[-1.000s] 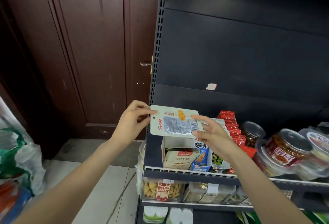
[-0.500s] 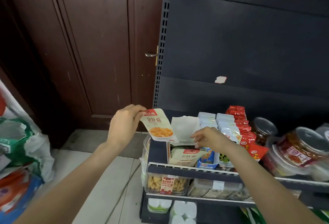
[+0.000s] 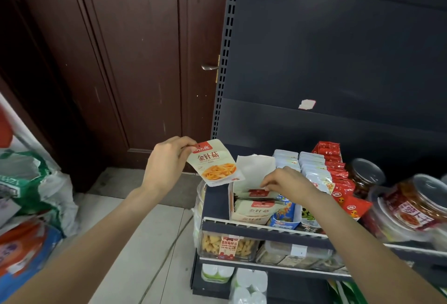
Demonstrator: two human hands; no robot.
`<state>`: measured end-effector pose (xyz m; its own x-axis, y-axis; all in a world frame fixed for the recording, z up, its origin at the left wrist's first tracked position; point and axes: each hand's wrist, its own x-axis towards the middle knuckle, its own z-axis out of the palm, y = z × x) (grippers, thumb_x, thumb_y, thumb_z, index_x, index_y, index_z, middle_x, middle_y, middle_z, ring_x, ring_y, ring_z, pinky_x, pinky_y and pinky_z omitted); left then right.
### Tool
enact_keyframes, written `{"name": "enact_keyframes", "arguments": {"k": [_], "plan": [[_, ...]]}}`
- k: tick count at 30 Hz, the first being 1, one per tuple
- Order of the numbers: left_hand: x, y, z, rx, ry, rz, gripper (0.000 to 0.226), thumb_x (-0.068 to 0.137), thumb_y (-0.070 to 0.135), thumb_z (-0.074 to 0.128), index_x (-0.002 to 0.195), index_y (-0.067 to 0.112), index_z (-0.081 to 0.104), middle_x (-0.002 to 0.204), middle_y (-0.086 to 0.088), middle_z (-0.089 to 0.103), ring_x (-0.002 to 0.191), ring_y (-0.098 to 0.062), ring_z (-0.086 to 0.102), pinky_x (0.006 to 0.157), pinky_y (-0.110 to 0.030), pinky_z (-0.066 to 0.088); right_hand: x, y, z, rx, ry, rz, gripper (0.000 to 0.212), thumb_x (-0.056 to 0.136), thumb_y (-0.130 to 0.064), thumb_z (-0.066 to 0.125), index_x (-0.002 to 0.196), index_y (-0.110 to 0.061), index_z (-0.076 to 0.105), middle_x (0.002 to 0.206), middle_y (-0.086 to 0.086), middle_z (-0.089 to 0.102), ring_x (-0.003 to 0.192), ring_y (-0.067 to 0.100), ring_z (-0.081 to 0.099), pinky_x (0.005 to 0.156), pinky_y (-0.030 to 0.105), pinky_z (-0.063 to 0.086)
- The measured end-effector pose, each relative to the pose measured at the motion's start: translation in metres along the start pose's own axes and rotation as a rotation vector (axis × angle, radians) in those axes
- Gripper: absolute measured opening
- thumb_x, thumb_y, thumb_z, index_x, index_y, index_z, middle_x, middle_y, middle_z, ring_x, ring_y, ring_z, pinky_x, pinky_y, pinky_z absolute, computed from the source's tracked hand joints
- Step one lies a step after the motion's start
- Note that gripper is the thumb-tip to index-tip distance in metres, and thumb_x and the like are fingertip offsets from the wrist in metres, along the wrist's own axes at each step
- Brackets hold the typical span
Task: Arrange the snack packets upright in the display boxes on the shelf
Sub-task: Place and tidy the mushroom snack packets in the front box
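Pinched between thumb and fingers at its red top corner, a flat cream foil snack packet with an orange noodle-like picture [image 3: 216, 163] hangs tilted from the left hand [image 3: 167, 163], just left of and above the open white cardboard display box [image 3: 244, 197] on the dark metal shelf [image 3: 263, 227]. That grip sits on the sealed header strip, which looks the stiffest place to hold; the pouch itself seems light, thin and floppy, with a glossy skin that could slide through loose fingers. Over at the box, the right hand [image 3: 287, 182] has its fingertips curled onto the red top of a matching packet [image 3: 260, 193] standing inside, apparently nipping it, though the exact contact is hard to make out. More of these packets [image 3: 256, 209] lean in the box front. I'd judge they slump easily, so each wants steadying by its top edge while the next slips in.
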<state>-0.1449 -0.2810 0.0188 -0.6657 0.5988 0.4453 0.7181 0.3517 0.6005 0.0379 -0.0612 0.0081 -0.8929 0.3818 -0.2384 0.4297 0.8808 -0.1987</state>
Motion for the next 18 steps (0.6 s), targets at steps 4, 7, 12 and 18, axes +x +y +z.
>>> {"name": "enact_keyframes", "arguments": {"k": [4,7,12,18], "plan": [[0.001,-0.002,-0.003,-0.014,0.011,-0.014,0.014,0.091,0.014,0.059,0.1,0.013,0.07,0.094,0.0,0.069,0.081,-0.008,0.06,0.063,-0.019,0.049,0.002,-0.007,0.0,-0.099,0.1,0.022,0.024,0.094,-0.018,0.051,0.112,-0.026,0.067,0.111,-0.003,0.067,0.099,0.016,0.061,0.078,0.025,0.046],[0.002,-0.001,-0.006,-0.03,0.022,-0.019,0.014,0.091,0.014,0.059,0.099,0.014,0.071,0.093,0.002,0.069,0.081,-0.006,0.059,0.063,-0.009,0.041,0.006,-0.006,0.0,0.01,0.145,0.074,0.016,0.09,-0.018,0.06,0.102,-0.023,0.07,0.1,-0.005,0.07,0.093,0.013,0.063,0.073,0.025,0.047],[0.003,0.003,-0.012,-0.062,0.032,0.002,0.013,0.091,0.015,0.06,0.098,0.014,0.071,0.094,0.005,0.069,0.081,-0.004,0.058,0.062,-0.006,0.043,0.011,0.001,-0.002,0.163,0.146,0.143,0.005,0.08,-0.029,0.072,0.076,-0.027,0.072,0.08,-0.009,0.068,0.081,0.012,0.061,0.072,0.034,0.052],[0.009,0.016,-0.007,-0.118,0.017,0.032,0.013,0.09,0.017,0.061,0.098,0.014,0.071,0.093,0.005,0.069,0.083,-0.005,0.062,0.065,-0.012,0.05,0.016,0.006,-0.009,0.086,0.324,0.139,0.016,0.09,-0.016,0.059,0.098,-0.019,0.073,0.1,-0.001,0.068,0.091,0.019,0.062,0.073,0.032,0.05]]}}
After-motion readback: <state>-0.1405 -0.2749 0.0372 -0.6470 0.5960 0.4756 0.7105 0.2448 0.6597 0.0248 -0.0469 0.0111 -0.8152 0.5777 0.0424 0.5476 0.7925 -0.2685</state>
